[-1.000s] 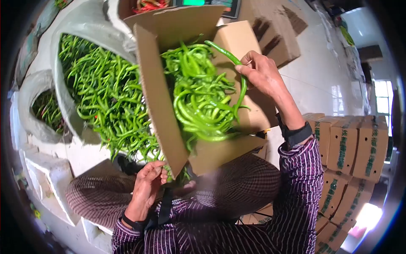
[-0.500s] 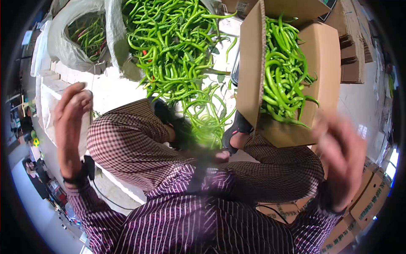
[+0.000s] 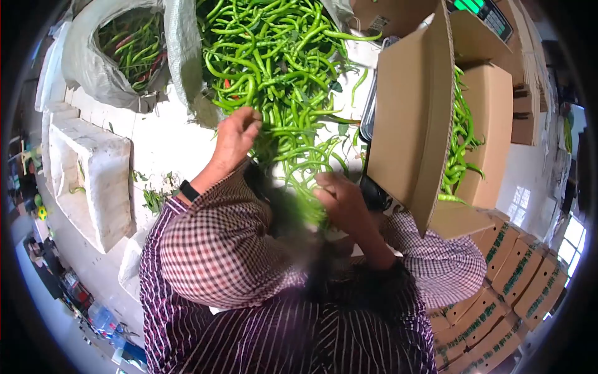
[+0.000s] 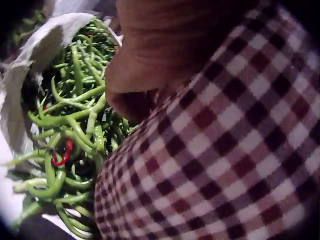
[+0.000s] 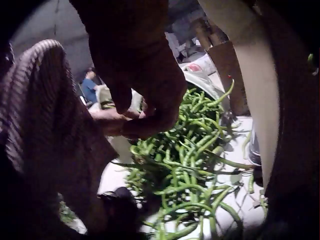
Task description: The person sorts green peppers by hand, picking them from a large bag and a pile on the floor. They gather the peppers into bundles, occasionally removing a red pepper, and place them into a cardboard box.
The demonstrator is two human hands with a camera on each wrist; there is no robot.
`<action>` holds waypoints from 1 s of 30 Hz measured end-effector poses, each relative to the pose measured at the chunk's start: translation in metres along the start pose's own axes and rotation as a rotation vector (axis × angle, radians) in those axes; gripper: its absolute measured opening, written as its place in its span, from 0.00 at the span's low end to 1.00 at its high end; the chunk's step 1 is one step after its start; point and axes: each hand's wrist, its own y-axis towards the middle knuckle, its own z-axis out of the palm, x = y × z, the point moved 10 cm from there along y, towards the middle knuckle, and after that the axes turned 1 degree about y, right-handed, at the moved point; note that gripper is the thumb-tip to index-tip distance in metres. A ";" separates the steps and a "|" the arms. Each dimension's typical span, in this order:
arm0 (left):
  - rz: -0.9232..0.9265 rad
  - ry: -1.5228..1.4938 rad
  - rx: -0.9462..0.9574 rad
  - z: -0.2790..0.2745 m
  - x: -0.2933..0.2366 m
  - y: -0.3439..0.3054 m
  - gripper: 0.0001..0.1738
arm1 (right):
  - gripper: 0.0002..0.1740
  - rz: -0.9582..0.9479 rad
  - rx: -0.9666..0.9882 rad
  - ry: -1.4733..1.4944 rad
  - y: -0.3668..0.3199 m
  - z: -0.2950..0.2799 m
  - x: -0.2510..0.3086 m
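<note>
Long green peppers [image 3: 274, 81] with a few red ones spill in a heap from a white sack onto the floor. At the heap's near left edge, my left hand [image 3: 233, 142] has bent fingers; whether they pinch a pepper is hidden, also in the left wrist view, where the hand [image 4: 145, 65] covers its fingertips. My right hand [image 3: 342, 204] hovers over the loose peppers nearest the body, fingers loosely bent. In the right wrist view nothing shows in that hand [image 5: 145, 95]. An open cardboard box [image 3: 405, 118] holding green peppers stands at the right.
A second sack [image 3: 99, 75] with darker peppers lies at upper left, above a white foam box [image 3: 106, 187]. A scale display [image 3: 470, 6] shows behind the cardboard box. Printed cartons [image 3: 520, 274] are stacked at lower right. Checked trouser knees flank the near peppers.
The right hand has let go of a pepper at the box and moved left to the loose peppers. The left hand swung out left, then came back to the heap. The head view has shifted.
</note>
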 end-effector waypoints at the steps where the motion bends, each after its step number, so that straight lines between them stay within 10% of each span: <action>1: -0.180 -0.182 -0.162 -0.016 0.033 -0.001 0.16 | 0.12 -0.004 0.005 0.000 0.016 0.010 -0.018; 14: -0.161 0.500 -0.236 0.004 0.064 0.030 0.58 | 0.39 0.286 0.080 0.391 0.194 0.145 -0.107; 18: -0.160 0.614 -0.227 0.015 0.069 0.035 0.51 | 0.43 0.366 0.231 0.351 0.199 0.156 -0.097; 25: -0.377 -0.553 0.028 0.008 0.059 0.028 0.29 | 0.24 0.323 0.533 0.645 0.167 0.114 0.007; 26: -0.387 -0.552 0.033 0.018 0.068 0.025 0.29 | 0.21 -0.063 0.498 0.776 0.171 0.124 -0.024; 28: -0.483 -0.479 0.038 0.026 0.068 0.035 0.27 | 0.19 0.402 0.362 0.941 0.180 0.156 -0.051; 30: -0.561 -0.421 -0.005 0.002 0.041 0.022 0.27 | 0.20 0.340 0.413 0.843 0.181 0.165 -0.050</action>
